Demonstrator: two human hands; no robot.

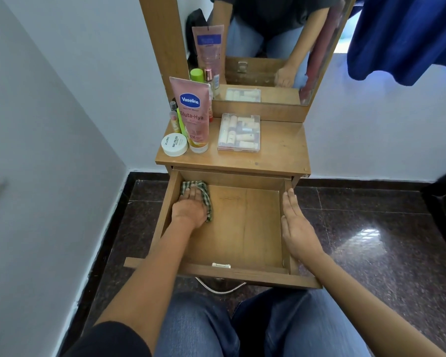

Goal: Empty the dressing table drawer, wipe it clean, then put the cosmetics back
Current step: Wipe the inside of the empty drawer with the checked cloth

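The wooden drawer (pixel 245 228) is pulled out and holds only a green checked cloth (pixel 204 191) in its far left corner. My left hand (pixel 191 207) presses flat on that cloth with straight fingers. My right hand (pixel 295 222) lies with straight fingers along the drawer's right wall. On the table top (pixel 281 150) stand a pink Vaseline tube (pixel 195 114), a white nail-polish-remover jar (pixel 174 144), a clear box of lipsticks (pixel 239 132) and several small bottles (pixel 174 117) at the back left.
A mirror (pixel 263 42) rises behind the table top. White walls close in on the left and behind. The floor (pixel 371 240) is dark polished stone. A blue cloth (pixel 407 37) hangs at the upper right. My knees are just under the drawer front.
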